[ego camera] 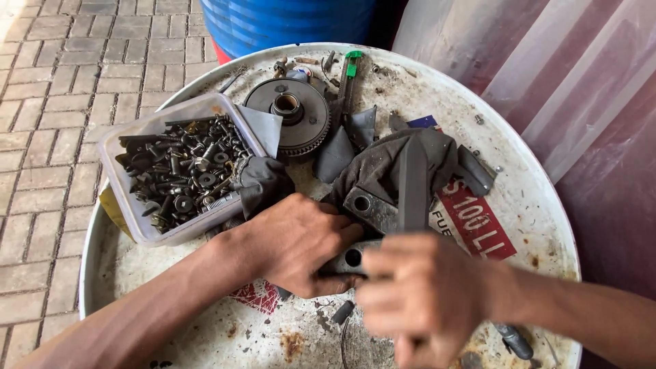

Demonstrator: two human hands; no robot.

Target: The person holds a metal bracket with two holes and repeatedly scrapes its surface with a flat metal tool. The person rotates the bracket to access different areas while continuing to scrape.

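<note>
Two hands are working close together on the white drum lid (205,328); the left hand (297,242) is lying curled over a grey metal part with round holes (369,205), fingers closed and pinning it down near the middle of the lid; the right hand (417,294) is gripping the handle end of a flat dark file (413,181), fist shut, the blade running away from the person across the part; the right hand is blurred, so how the fingers wrap cannot be told exactly. A dark greasy rag (389,160) is lying under and behind the part; a clear plastic tub of bolts and washers (174,171) is sitting just beside the left hand; a toothed gear wheel (290,116) is resting further back, near a green-tipped tool (351,68). To my eye, filing well here is depending on keeping the part from rocking: the left hand should be pressing flat and staying clear of the blade's path; the file should be travelling level, with pressure on the push; the rag is risking a slip if it bunches under the part.
</note>
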